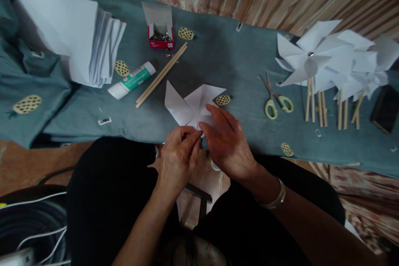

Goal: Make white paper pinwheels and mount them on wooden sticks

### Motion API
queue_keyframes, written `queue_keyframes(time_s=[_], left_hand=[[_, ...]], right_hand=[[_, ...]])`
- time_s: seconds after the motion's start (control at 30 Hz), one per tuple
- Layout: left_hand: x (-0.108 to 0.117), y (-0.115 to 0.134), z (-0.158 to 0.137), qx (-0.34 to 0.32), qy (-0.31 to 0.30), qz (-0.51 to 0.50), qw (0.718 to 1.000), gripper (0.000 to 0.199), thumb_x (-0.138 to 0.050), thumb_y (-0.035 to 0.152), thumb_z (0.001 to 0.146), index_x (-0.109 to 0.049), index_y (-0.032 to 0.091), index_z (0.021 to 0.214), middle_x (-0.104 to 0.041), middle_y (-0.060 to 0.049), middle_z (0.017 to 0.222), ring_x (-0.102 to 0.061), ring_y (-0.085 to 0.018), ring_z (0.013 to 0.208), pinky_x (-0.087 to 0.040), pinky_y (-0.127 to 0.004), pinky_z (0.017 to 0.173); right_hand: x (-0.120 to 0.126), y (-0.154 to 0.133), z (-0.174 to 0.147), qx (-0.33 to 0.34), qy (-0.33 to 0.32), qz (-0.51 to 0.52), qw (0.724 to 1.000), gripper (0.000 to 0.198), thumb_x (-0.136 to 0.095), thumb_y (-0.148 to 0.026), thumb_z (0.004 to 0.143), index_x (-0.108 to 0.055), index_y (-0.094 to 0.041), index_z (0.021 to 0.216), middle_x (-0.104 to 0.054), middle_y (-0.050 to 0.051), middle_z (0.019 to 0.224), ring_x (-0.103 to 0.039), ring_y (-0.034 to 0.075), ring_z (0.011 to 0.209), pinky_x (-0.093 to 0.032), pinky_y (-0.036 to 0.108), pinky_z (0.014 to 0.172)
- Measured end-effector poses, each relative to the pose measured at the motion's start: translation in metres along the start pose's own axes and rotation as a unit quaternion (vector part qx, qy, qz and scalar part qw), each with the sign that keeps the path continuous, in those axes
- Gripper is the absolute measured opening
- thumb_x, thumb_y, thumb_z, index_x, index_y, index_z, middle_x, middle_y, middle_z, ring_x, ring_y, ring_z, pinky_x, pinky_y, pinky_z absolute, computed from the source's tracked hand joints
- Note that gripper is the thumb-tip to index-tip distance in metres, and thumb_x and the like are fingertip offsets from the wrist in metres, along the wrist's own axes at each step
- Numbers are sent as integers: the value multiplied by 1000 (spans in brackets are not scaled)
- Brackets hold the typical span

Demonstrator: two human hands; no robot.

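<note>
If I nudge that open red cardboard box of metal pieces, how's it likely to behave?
The open red cardboard box would probably slide rather than roll, given its flat sides. Its raised pale lid suggests the loose silvery metal pieces could spill if it tips.

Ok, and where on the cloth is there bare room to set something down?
The widest bare patch lies between the red box and the white pinwheels, beyond the scissors. A smaller one separates the scissors from the right hand. It is crowded where the pinwheels overlap and around the glue tube and wooden sticks.
</note>
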State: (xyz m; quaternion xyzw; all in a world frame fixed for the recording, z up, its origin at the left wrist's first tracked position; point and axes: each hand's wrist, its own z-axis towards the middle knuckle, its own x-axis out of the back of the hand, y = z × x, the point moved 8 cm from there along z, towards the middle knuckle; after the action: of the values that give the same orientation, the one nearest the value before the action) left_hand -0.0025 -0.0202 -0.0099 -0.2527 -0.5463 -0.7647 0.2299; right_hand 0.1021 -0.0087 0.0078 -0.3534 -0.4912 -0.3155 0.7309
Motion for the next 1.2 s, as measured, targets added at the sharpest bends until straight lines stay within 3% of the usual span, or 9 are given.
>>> queue_keyframes(time_s=[0.43,0.9,1.07,1.2], left_hand=[[-1,0,0,5,0,-8,1000,20,-56,16,90,-68,14,105,-64,-9,97,-64,-19,89,-57,-33,76],[-1,0,-1,4,2,-8,1000,19,-56,17,91,-67,16,106,-63,-8,97,-64,-18,89,-57,-33,76],[0,1,1,5,0,-8,1000,19,-56,16,90,-68,13,105,-64,-9,97,-64,-19,88,-57,-33,76],[0,1,2,6,1,-5,1000,19,-56,15,90,-68,13,105,-64,-9,97,-64,-19,89,-57,-33,76]], right_hand=[[-4,3,6,-13,-14,-28,999,32,-31,-19,100,-59,-15,115,-44,16,143,-33,27,139,-44,45,104],[-7,2,9,-6,-24,-27,999,29,-35,-19,99,-55,-13,119,-43,18,145,-36,31,137,-43,48,103],[-12,5,8,-35,-36,15,999,30,-37,-19,98,-54,-19,124,-42,14,147,-34,30,141,-38,49,107],[-13,7,9,-29,-18,8,999,30,-36,-20,99,-56,-15,120,-39,17,149,-28,31,144,-36,49,107]])
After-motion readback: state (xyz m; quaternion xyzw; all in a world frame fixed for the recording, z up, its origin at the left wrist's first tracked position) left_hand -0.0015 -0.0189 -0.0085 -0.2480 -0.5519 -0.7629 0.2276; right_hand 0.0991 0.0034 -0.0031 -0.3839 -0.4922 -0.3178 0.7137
